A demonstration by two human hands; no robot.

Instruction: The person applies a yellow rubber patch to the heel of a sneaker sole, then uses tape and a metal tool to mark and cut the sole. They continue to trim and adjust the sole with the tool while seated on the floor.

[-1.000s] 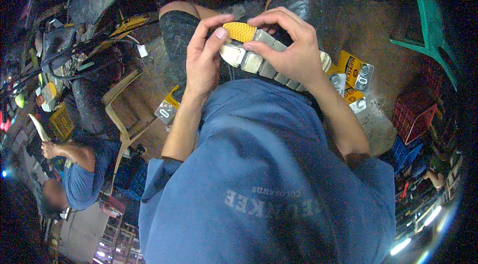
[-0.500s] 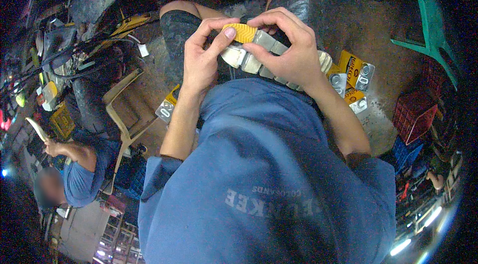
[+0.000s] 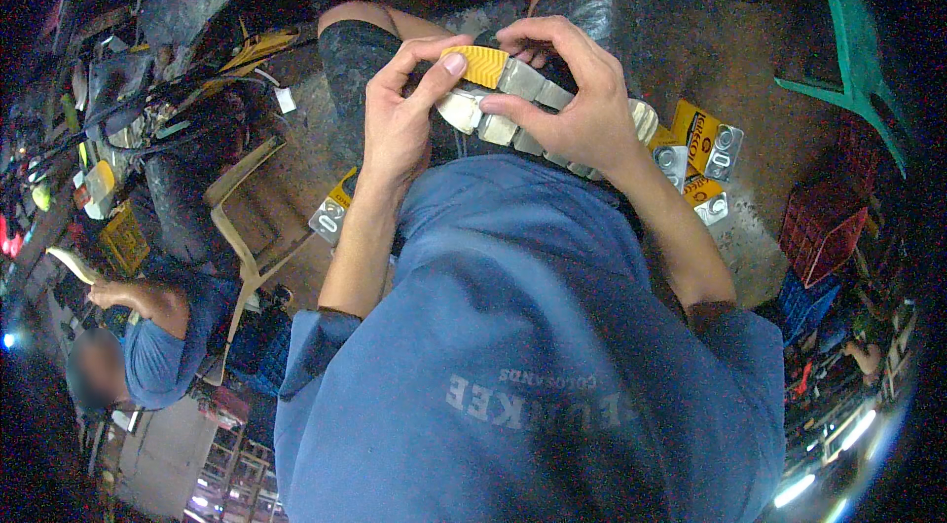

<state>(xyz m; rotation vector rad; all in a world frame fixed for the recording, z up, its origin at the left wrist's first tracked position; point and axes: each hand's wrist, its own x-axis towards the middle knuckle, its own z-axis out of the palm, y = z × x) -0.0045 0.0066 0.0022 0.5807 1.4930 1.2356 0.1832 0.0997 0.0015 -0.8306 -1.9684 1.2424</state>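
Observation:
Above my lap I hold a piece made of segments, with a yellow wavy-ridged end (image 3: 476, 66) and pale grey blocks (image 3: 533, 82) running on from it to the right. A second row of whitish blocks (image 3: 498, 128) lies along its near side. My left hand (image 3: 402, 113) pinches the yellow end, thumb flat on the ridges and fingers behind. My right hand (image 3: 582, 94) curves over the grey blocks, its thumb on the near row and its curled fingers beyond the far edge. My right palm covers part of both rows.
Yellow cards with clear-silver packaging (image 3: 705, 143) lie on the floor at my right, another card (image 3: 333, 209) at my left. A beige chair (image 3: 242, 227) and a co-worker (image 3: 163, 336) are farther left. A green chair (image 3: 848, 59) and red crate (image 3: 824, 227) stand right.
My right fingertips have lifted slightly off the yellow end, and the right thumb has shifted a little left. My left hand keeps its pinch. The co-worker's hand has moved slightly with a pale curved piece.

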